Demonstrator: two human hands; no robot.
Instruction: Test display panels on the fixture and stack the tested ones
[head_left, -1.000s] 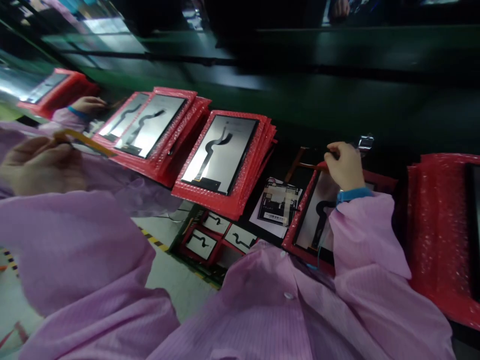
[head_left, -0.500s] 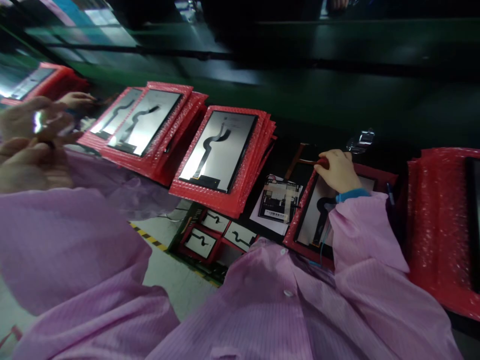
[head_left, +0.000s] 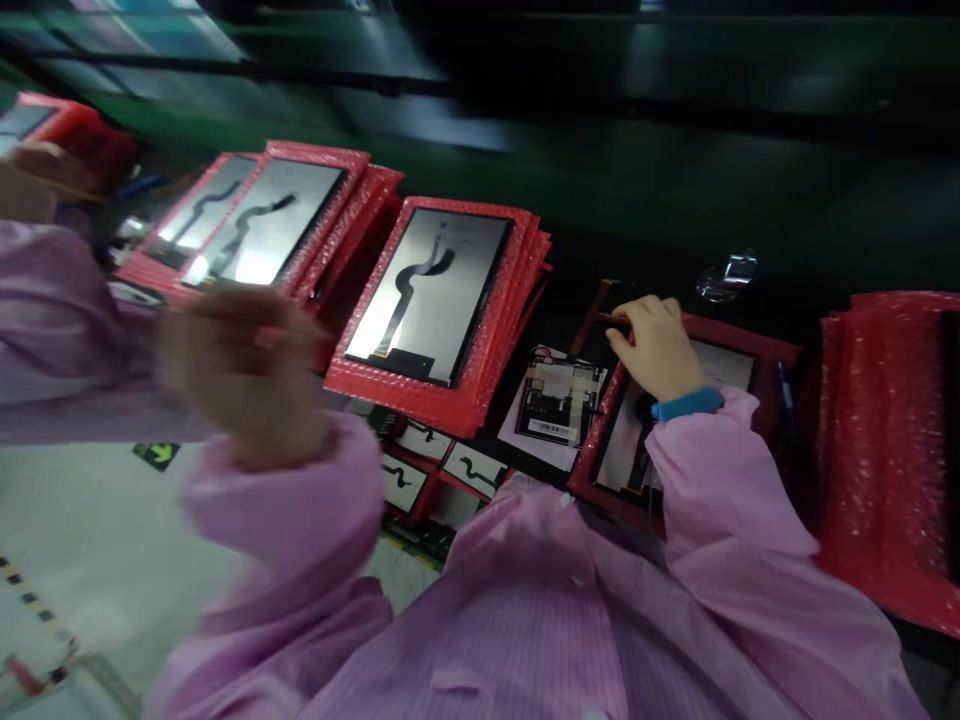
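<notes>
My right hand (head_left: pixel 660 345), with a blue wrist strap (head_left: pixel 686 403), is closed around a slim reddish-brown tool (head_left: pixel 611 319) whose kind I cannot make out. Beneath this hand, a display panel (head_left: pixel 619 440) with a dark flex cable lies on red bubble wrap (head_left: pixel 589 450). To its left, a circuit module (head_left: pixel 551 400) with tape and a barcode label rests on a white sheet (head_left: pixel 510 425). My left hand (head_left: pixel 247 370) is raised in front of the bubble-wrap stacks, smeared by motion. A small reddish patch shows at its fingers; whether it holds anything is unclear.
Two stacks of red bubble-wrap bags, each topped by display panels (head_left: pixel 431 300) (head_left: pixel 270 220), stand left of centre. Another red stack (head_left: pixel 885 450) is at the right. A pen (head_left: pixel 784 385) and clear plastic piece (head_left: pixel 727 277) lie nearby. A co-worker's hand (head_left: pixel 45 175) shows far left.
My left hand has moved right, away from the co-worker's hand, toward the middle stacks. My right hand has shifted slightly left, still gripping the slim tool. The view has turned a little.
</notes>
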